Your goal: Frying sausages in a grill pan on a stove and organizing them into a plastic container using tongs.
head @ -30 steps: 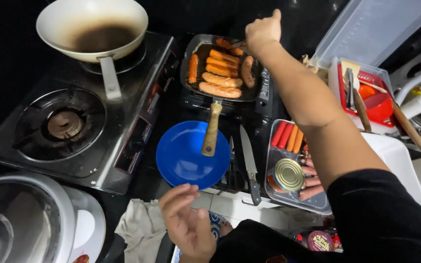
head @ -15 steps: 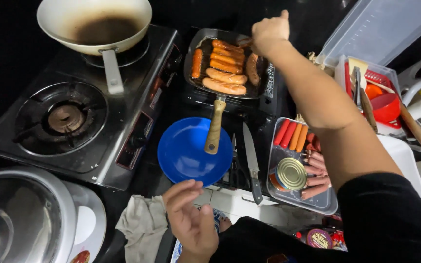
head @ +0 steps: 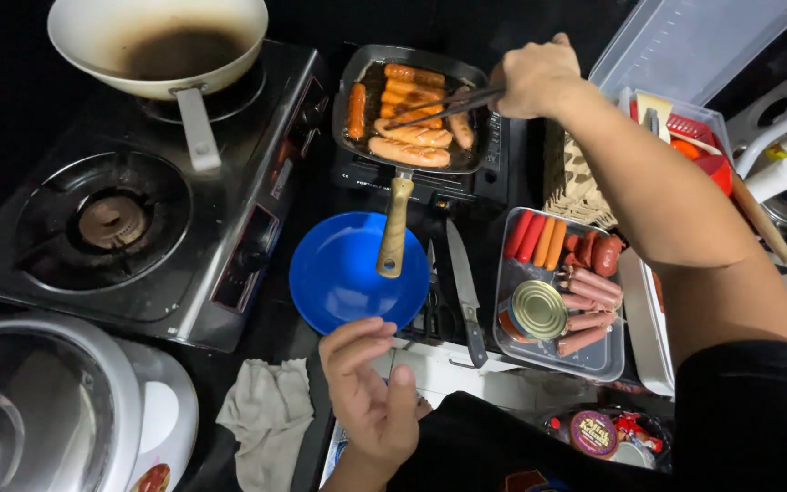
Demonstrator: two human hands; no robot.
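far left of the square grill pan (head: 412,100), a rice cooker (head: 43,410) sits at the near corner; a two-burner gas stove (head: 148,196) stands left of the pan, with a cream frying pan (head: 158,38) on its far burner; a grey cloth (head: 266,415) lies near-left of the pan; the left hand (head: 371,392) hovers palm up below the pan's wooden handle (head: 394,228), fingers loosely spread and holding nothing; a blue plate (head: 348,273) lies under that handle's end; browned sausages (head: 407,137) lie in the pan; dark tongs (head: 444,107) reach in over them, gripped by the right hand (head: 535,77) at the pan's right edge; a knife (head: 465,287) lies near-right of the pan; further right, a metal tray (head: 514,342) holds raw sausages (head: 585,282) and a tin can (head: 539,310).
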